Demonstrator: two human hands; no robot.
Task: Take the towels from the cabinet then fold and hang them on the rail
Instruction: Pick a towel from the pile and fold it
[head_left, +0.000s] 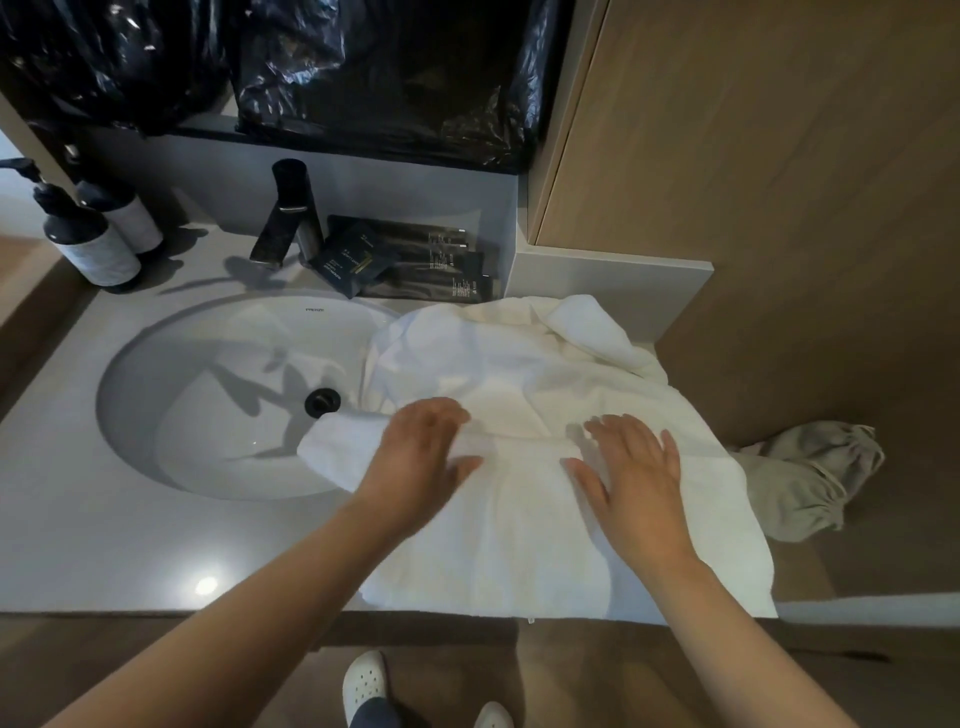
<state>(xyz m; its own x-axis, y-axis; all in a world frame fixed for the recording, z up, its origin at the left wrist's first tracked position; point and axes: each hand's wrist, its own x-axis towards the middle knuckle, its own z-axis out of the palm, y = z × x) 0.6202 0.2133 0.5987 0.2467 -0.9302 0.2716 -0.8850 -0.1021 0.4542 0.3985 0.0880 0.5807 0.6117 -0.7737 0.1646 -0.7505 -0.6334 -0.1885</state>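
A grey countertop (78, 519) is seen filling the lower left of the view, with a round white sink (218, 415) set into it at 9 o'clock from frame centre. A white towel (519, 374) is spread on the counter from centre toward 4 o'clock; its left corner is draped over the sink rim, its near edge overhangs the counter front, and its far part at 1 o'clock is bunched in loose folds. The cloth is thick, plain and creased across the middle.

Black plastic sheeting (363, 78) is noted at 12 o'clock. A beige drawstring bag (810, 478) is seen at 3 o'clock, just beside the towel's right edge.

Both hands are laid palm-down on the towel. The left hand (421, 457) is flat, fingers extended and slightly blurred; nothing is gripped. The right hand (634, 473) is flat with fingers spread; nothing is gripped.

A black faucet (291, 213) is recorded at 11 o'clock, dark sachets (415, 260) just right of it, and two pump bottles (93, 234) at 10 o'clock.
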